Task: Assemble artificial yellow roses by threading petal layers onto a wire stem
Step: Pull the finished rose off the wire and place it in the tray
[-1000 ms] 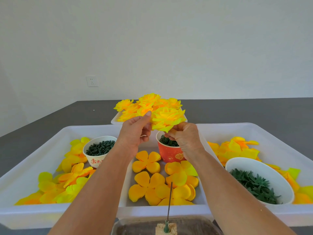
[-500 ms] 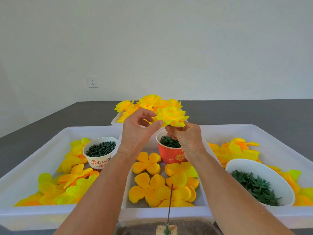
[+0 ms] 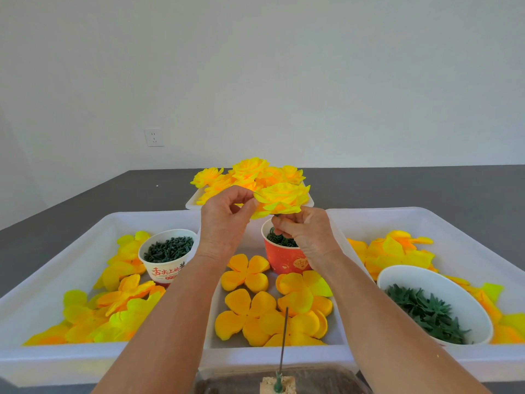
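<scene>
A yellow rose point(image 3: 282, 201) is held above the red cup point(image 3: 285, 258): its underside is pinched by the right hand point(image 3: 305, 237), a petal edge by the left hand point(image 3: 225, 220). Red characters are printed on the white cup point(image 3: 167, 258) (only partly legible).

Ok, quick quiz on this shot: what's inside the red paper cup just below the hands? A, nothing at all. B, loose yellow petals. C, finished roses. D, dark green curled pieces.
D: the red paper cup under the right hand shows dark green curled pieces at its rim, while the yellow petal layers lie flat in the tray in front of it.
</scene>
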`<state>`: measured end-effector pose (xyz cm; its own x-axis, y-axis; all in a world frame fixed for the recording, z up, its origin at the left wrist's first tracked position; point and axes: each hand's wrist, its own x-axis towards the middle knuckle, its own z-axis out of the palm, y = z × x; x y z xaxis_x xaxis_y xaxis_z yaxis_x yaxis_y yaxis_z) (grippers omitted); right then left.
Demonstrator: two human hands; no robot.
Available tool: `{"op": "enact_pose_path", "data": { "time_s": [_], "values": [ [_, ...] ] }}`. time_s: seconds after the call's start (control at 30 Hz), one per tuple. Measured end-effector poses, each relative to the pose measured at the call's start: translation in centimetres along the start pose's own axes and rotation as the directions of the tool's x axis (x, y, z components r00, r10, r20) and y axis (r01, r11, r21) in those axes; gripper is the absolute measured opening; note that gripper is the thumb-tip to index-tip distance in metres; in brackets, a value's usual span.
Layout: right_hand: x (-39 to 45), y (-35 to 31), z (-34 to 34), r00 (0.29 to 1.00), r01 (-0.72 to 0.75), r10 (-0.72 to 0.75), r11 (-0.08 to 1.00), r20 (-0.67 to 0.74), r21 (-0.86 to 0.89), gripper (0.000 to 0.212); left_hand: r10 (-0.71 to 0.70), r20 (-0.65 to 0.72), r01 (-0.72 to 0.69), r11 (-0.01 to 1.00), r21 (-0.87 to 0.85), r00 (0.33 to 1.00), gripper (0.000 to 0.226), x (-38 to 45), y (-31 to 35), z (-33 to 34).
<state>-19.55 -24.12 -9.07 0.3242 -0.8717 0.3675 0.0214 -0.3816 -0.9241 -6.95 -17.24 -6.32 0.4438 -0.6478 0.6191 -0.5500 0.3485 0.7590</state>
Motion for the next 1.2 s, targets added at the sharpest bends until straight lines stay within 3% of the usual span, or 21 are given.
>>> {"op": "enact_pose_path", "data": {
  "time_s": [0.23, 0.5, 0.67, 0.77, 0.83, 0.9, 1.03, 1.2],
  "values": [
    [-0.13, 0.05, 0.07, 1.0, 0.007, -0.004, 0.993, 0.031, -0.116, 0.003, 0.072, 0.0, -0.071, 0.979, 0.189, 0.997, 0.014, 0.02, -0.69, -0.17],
    [-0.19, -0.11, 0.05, 0.997, -0.046, 0.051, 0.995, 0.053, -0.091, 0.009, 0.046, 0.072, -0.045, 0.999, -0.012, 0.996, 0.009, 0.01, -0.18, -0.08],
    [-0.17, -0.35, 0.12, 0.995, -0.075, 0.078, 0.996, 0.06, -0.055, 0.002, -0.038, 0.024, 0.042, 0.983, -0.179, 0.999, 0.017, 0.11, -0.13, -0.2],
    [-0.22, -0.34, 0.19, 0.997, -0.064, 0.066, 0.997, 0.035, -0.048, 0.004, -0.094, -0.006, 0.09, 0.969, -0.231, 0.996, 0.01, 0.06, 0.02, -0.26],
    [-0.15, -0.25, 0.09, 0.998, -0.056, 0.055, 0.998, -0.007, -0.03, 0.011, -0.159, -0.035, 0.146, 0.96, -0.24, 0.987, 0.003, 0.1, 0.06, -0.31],
    [0.02, -0.13, -0.01, 0.996, -0.07, 0.069, 0.997, -0.05, -0.015, 0.01, -0.273, -0.044, 0.256, 0.938, -0.233, 0.961, 0.013, 0.18, -0.08, -0.29],
    [0.28, 0.04, -0.01, 0.992, -0.074, 0.07, 0.997, -0.107, -0.034, 0.008, -0.493, 0.084, 0.495, 0.821, -0.285, 0.866, 0.026, 0.22, -0.19, -0.24],
    [0.22, -0.06, -0.15, 0.989, -0.002, -0.025, 0.982, -0.143, -0.187, 0.013, -0.493, 0.171, 0.52, 0.777, -0.354, 0.853, 0.027, 0.19, 0.13, -0.41]
  ]
}}
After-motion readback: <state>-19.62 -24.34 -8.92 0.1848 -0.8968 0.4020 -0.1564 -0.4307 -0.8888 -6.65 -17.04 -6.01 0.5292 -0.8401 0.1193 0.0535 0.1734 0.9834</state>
